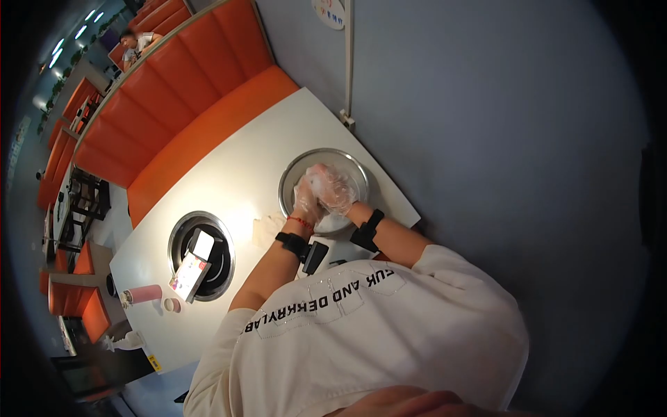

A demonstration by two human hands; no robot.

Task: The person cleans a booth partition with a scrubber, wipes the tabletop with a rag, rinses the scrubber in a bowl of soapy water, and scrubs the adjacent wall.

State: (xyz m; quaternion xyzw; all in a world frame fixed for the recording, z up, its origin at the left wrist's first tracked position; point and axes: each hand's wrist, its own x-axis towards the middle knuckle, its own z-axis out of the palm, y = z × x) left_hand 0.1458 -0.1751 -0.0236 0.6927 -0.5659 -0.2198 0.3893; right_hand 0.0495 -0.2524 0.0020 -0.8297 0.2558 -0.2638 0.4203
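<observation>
Both of my hands are inside a round metal bowl [283, 182], wearing thin clear plastic gloves. My left hand [306, 200] is on the bowl's left side, its fingers curled in against the other hand. Pressed close to it, my right hand [336, 192] is closed too, with the fingers bent inward. Whatever lies between them is hidden by the gloves and fingers. A pale, whitish layer shows in the bowl around my hands, too unclear to name. Black straps circle both wrists, and a red string is on the left one.
Left of the bowl, a crumpled clear plastic piece [267, 229] lies on the white table [149, 260]. Farther left are a round black table recess [230, 267] with a box [189, 275] across it, a pink bottle [144, 294] and a small cup [172, 304]. A grey wall [500, 139] borders the right.
</observation>
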